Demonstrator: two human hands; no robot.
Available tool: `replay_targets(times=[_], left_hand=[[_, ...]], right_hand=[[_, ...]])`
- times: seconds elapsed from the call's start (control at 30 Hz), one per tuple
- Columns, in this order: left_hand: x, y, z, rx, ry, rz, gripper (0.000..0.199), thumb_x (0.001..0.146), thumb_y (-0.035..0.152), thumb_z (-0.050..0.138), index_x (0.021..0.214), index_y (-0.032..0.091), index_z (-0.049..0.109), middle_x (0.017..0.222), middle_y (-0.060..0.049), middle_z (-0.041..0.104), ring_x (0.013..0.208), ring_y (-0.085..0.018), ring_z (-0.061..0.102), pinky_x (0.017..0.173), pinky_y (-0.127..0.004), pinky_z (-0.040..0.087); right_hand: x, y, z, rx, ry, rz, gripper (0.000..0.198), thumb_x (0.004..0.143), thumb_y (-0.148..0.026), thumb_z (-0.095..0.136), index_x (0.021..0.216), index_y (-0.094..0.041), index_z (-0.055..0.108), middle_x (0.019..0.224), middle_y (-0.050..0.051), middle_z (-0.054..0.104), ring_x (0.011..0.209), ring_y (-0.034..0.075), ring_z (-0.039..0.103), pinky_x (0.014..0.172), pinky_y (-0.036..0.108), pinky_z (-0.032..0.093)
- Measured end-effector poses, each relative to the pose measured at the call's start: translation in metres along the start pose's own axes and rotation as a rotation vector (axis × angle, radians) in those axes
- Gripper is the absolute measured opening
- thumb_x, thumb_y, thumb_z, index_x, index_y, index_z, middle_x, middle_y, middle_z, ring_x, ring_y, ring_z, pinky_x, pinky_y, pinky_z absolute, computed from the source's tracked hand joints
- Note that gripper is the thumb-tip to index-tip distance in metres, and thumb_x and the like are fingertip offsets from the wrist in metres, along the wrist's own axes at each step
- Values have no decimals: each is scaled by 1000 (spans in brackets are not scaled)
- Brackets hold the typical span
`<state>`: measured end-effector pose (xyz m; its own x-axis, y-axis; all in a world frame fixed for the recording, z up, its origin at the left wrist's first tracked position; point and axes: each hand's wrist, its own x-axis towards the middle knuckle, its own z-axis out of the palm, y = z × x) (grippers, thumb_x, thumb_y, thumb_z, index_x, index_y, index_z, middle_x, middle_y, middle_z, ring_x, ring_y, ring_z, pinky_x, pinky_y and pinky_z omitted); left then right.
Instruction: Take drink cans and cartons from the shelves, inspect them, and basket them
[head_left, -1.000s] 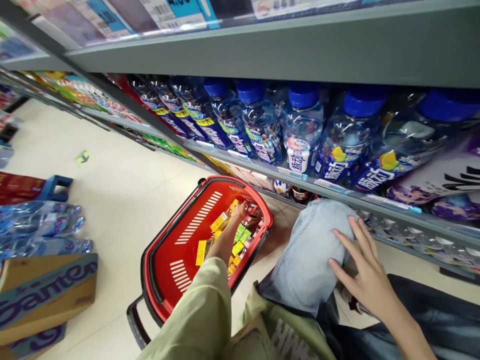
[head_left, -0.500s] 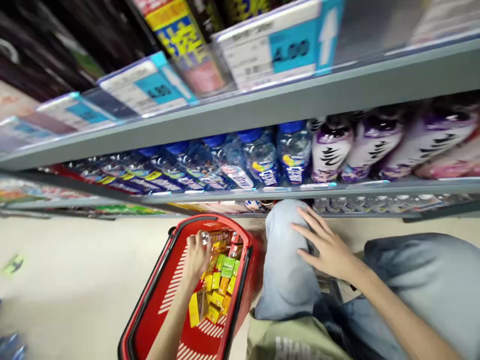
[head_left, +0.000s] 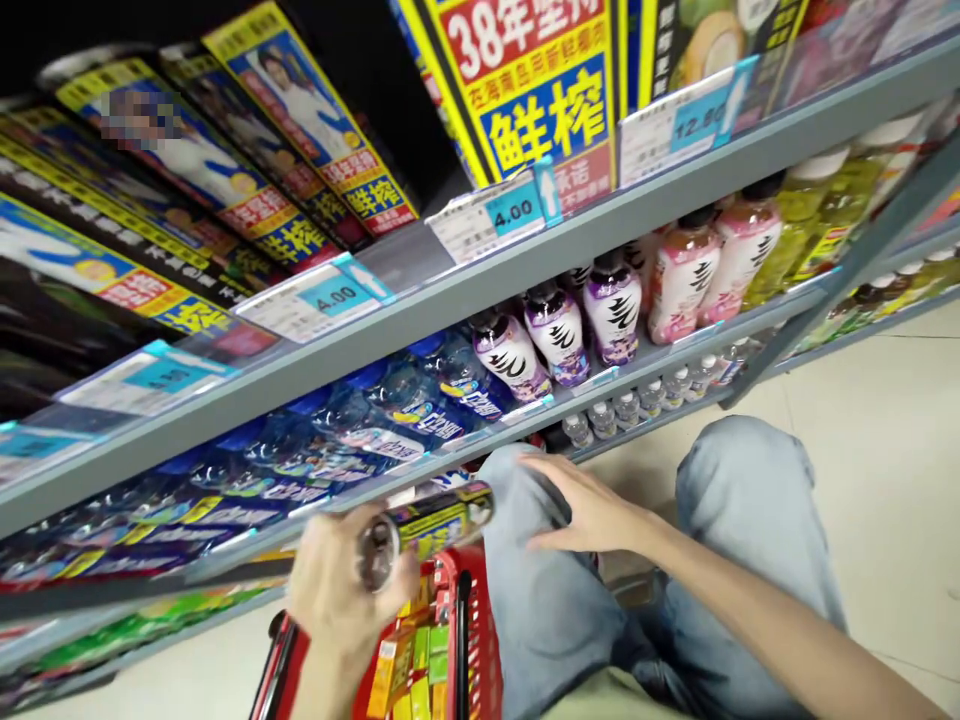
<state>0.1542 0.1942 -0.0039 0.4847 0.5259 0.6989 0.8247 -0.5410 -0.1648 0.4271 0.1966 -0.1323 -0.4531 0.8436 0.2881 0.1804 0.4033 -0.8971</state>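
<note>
My left hand (head_left: 334, 570) grips a tall black, yellow and blue drink can (head_left: 446, 518) round one end, its silver end facing me. The can lies nearly level above the front part of a red shopping basket (head_left: 484, 645). Inside the basket are several small yellow, green and orange boxes (head_left: 420, 650), partly hidden by my hand and wrist. My right hand (head_left: 589, 505) rests at my raised knee, fingers stretched out and holding nothing.
Cartons with yellow and black print (head_left: 547, 90) stand on the upper shelf, above price tags (head_left: 514, 212). On the shelf below are blue-capped bottles (head_left: 420, 395) and purple-white bottles (head_left: 559, 335). Small clear bottles (head_left: 626, 408) line the bottom shelf.
My left hand has lifted the can up out of the basket, towards the shelf. The view has swung, so shelves and basket appear shifted. My right hand stays at the knee.
</note>
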Motion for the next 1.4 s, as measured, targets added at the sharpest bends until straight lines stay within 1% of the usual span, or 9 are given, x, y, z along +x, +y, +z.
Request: replay_targets(times=[0.07, 0.13, 0.23, 0.4, 0.5, 0.7, 0.93, 1.2, 1.4], left_hand=[[30, 25, 27, -304, 49, 73, 26, 91, 39, 52, 99, 16, 59, 71, -4, 54, 58, -17, 45, 55, -29, 36], [57, 50, 60, -605, 57, 93, 30, 91, 45, 48, 94, 17, 59, 68, -3, 53, 58, -17, 43, 56, -30, 35], [91, 83, 111, -951, -62, 17, 32, 87, 49, 56, 90, 18, 62, 72, -4, 56, 66, -19, 46, 63, -33, 38], [116, 127, 169, -1809, -220, -324, 41, 84, 58, 59, 94, 19, 68, 94, -8, 59, 89, -25, 60, 73, -37, 51], [109, 140, 181, -2191, -267, -596, 39, 87, 59, 57, 94, 21, 60, 86, -5, 60, 81, -23, 65, 66, -35, 56], [89, 131, 180, -2321, -294, -764, 57, 83, 68, 58, 115, 21, 55, 68, 0, 59, 49, -16, 59, 45, -27, 51], [90, 121, 183, -2283, -292, -808, 50, 88, 65, 51, 111, 21, 52, 67, 1, 60, 45, -14, 58, 42, -24, 46], [89, 117, 181, -2285, -287, -707, 52, 88, 66, 52, 111, 20, 51, 68, -1, 64, 49, -16, 61, 46, -25, 47], [85, 116, 185, -2239, -328, -595, 48, 90, 60, 53, 113, 18, 52, 75, -3, 67, 55, -17, 65, 50, -26, 51]], right_hand=[[1, -2, -1, 128, 51, 11, 95, 67, -44, 89, 147, -18, 44, 145, 15, 56, 130, 30, 56, 110, 43, 45], [1, -4, -3, 220, 127, 53, 71, 64, -40, 89, 125, -16, 61, 114, 10, 72, 100, 26, 69, 90, 37, 55], [1, -5, -10, 371, 246, 154, 35, 66, -30, 84, 91, -16, 65, 78, 1, 70, 68, 18, 64, 65, 29, 51], [-1, -1, -26, 685, 267, 241, 21, 68, -26, 82, 70, -16, 63, 64, -2, 62, 56, 12, 53, 56, 25, 44], [-3, 4, -31, 776, 238, 293, 25, 69, -30, 83, 76, -17, 63, 64, -3, 61, 54, 12, 52, 53, 25, 42], [1, 4, -28, 751, 166, 349, 26, 73, -29, 82, 89, -18, 64, 72, -1, 67, 63, 16, 62, 60, 27, 49], [8, 6, -19, 782, 194, 386, 22, 79, -36, 77, 80, -16, 67, 65, 1, 70, 58, 16, 61, 59, 28, 48], [11, 2, -16, 771, 207, 435, 30, 75, -38, 80, 89, -17, 64, 65, 1, 69, 53, 14, 55, 50, 25, 44], [9, 6, -11, 656, 272, 462, 35, 72, -42, 81, 90, -19, 62, 74, 1, 68, 62, 17, 60, 62, 31, 52]])
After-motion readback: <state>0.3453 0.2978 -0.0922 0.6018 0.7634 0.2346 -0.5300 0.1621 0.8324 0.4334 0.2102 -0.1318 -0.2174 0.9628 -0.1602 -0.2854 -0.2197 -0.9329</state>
